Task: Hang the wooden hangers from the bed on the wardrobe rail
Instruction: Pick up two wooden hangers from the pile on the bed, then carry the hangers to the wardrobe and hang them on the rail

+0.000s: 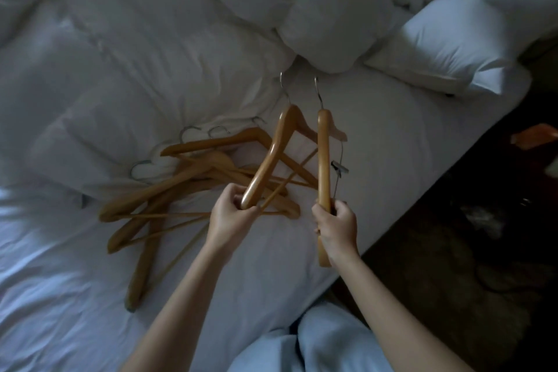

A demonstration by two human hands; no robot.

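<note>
Each hand, left [231, 214] and right [336, 228], gripped one tan wooden hanger [268, 160] upright, hooks pointing toward the white bed's [392, 136] pillow edge, the pile [169, 190] lying left.

A white bed [392, 142] with a heap of wooden hangers on it.
The bed's sheet is smooth on the right and rumpled on the left, where a puffy duvet [145, 48] lies bunched. Pillows [459, 39] are piled at the far end. A loose pile of hangers [187, 178] rests on the sheet just beside the duvet's edge, arms crossing, metal hooks pointing toward the duvet.
</note>
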